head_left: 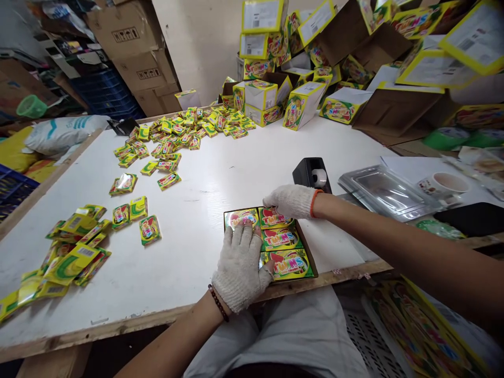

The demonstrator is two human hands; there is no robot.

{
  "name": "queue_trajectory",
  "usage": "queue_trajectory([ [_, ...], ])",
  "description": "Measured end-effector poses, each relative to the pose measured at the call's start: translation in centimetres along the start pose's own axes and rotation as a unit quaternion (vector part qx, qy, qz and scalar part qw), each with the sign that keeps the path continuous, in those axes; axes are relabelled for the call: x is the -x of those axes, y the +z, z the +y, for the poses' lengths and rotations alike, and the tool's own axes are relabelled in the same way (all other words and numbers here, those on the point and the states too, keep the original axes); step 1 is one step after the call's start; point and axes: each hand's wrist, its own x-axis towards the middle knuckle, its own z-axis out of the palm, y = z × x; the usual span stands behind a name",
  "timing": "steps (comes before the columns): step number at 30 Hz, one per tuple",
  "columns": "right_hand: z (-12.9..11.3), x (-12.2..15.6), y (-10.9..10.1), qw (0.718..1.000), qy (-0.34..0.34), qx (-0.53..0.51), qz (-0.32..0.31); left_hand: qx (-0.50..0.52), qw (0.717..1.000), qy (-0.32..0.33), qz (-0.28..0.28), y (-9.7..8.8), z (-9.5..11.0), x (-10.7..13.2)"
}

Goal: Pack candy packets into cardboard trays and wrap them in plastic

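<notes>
A shallow carton (312,261) lies at the table's front edge, filled with flat green and yellow packets in two columns. My left hand (241,266), in a white knit glove, rests with fingers spread flat over the left column. A packet (289,262) with "TWINS" lettering shows to the right of its thumb. At the carton's far right corner, my gloved right hand (290,201) has its fingers curled down on the top right packet (271,218). Its fingertips are partly hidden, so whether it grips the packet or just presses it is unclear.
Loose packets (185,131) heap at the table's back, and more (79,247) lie at left. A black tape dispenser (311,176) stands beyond my right hand. Clear plastic trays (389,191) and a tape roll (449,182) lie at right. Printed boxes (303,105) pile up behind.
</notes>
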Motion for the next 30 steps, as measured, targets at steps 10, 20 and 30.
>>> queue_trajectory([
  [10,-3.3,1.7,4.2,0.985,0.049,0.073,0.149,0.037,0.999,0.001,-0.001,-0.3,0.3,0.0],
  [20,-2.2,2.0,7.2,0.973,0.011,0.096,0.211,0.153,0.969,-0.141,0.133,-1.3,-9.2,4.1],
  [30,-2.4,3.9,7.8,0.973,0.048,0.074,0.212,0.18,0.978,0.001,0.109,-2.6,-4.4,-0.9],
])
